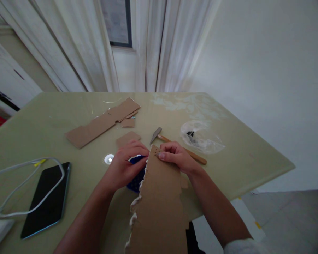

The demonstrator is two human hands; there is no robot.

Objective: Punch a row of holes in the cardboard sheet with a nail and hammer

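Observation:
A long brown cardboard strip (161,201) with a ragged left edge stretches from the bottom of the view toward the table's middle. My left hand (124,164) is closed at its far left edge, thumb and fingers pinching there. At the far right corner, my right hand (176,155) grips the strip, thumb on top and the other fingers partly hidden. By that thumb tip lies a small thin metallic piece, perhaps a nail, beside a few tiny holes. Partly covered by my left hand is a blue perforated object (134,183). A hammer (190,153) with a wooden handle lies just beyond my right hand.
Another long cardboard piece (103,123) lies farther back, with smaller scraps (128,122) beside it. A clear plastic bag (204,137) holding small dark items rests at right. On the left are a black tablet (47,199) and a white cable (60,173).

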